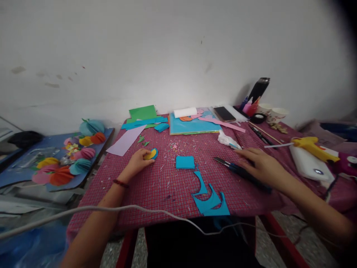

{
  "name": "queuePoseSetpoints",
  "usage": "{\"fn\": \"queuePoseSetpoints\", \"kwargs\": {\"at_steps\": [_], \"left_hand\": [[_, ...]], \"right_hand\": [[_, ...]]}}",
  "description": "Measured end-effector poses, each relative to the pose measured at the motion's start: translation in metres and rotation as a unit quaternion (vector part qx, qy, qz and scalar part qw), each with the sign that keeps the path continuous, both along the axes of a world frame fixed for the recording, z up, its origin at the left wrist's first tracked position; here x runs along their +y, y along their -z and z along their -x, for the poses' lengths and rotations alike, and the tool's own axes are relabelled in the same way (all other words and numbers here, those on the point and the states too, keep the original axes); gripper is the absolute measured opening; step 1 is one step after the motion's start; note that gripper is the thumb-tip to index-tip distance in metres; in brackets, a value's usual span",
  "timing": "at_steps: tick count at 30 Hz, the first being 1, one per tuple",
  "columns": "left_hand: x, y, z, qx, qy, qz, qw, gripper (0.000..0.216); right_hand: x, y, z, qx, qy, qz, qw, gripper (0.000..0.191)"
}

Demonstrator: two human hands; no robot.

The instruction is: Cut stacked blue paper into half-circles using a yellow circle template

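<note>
My left hand [138, 162] pinches a small rounded paper piece, a yellow disc [151, 153] with a blue paper edge [156, 153] behind it. My right hand [260, 165] is stretched out, fingers extended, over a dark-handled cutter [242, 173] whose grey blade points left; whether the palm touches it I cannot tell. Just beyond its fingertips lies a crumpled white tissue [227, 139]. Between the hands sits a blue paper rectangle [185, 162]. Nearer to me are blue paper offcuts [208, 201] with curved cuts, and tiny paper bits dot the checked cloth [156, 193].
Coloured paper sheets [192, 126], a phone [224, 114] and paper cups [276, 114] line the back. At right, a yellow glue gun [312, 146] rests by a white power bank [309, 163]. Paper pumpkins [61, 175] stand on a blue board at left. A white cable [134, 207] crosses the front.
</note>
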State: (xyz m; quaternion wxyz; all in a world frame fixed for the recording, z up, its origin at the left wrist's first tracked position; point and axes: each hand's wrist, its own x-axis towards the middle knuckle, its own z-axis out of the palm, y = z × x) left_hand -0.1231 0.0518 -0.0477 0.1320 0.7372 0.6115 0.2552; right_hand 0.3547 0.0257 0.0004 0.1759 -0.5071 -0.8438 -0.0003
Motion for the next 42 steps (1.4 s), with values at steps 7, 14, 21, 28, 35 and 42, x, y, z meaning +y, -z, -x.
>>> {"fn": "queuePoseSetpoints", "kwargs": {"at_steps": [7,14,21,28,35,42], "left_hand": [[0.003,-0.005,0.006,-0.088,0.009,0.077,0.993,0.031],[0.002,-0.019,0.003,-0.012,0.067,0.054,0.996,0.018],[0.006,-0.015,0.014,-0.1,0.054,0.072,0.991,0.015],[0.006,-0.014,0.017,-0.147,-0.013,0.062,0.987,0.019],[0.002,-0.002,0.021,-0.127,-0.014,0.035,0.991,0.011],[-0.013,-0.058,-0.018,0.021,-0.008,-0.263,0.965,0.023]], "right_hand": [[0.022,-0.007,0.113,0.089,-0.159,0.068,0.981,0.035],[0.048,0.005,0.164,0.137,-0.209,0.126,0.96,0.033],[0.052,0.028,0.163,0.137,-0.207,0.214,0.945,0.03],[0.057,0.028,0.165,0.145,-0.201,0.243,0.938,0.032],[0.054,0.031,0.165,0.183,-0.19,0.234,0.936,0.03],[0.046,0.01,0.168,0.421,-0.114,0.305,0.847,0.024]]}}
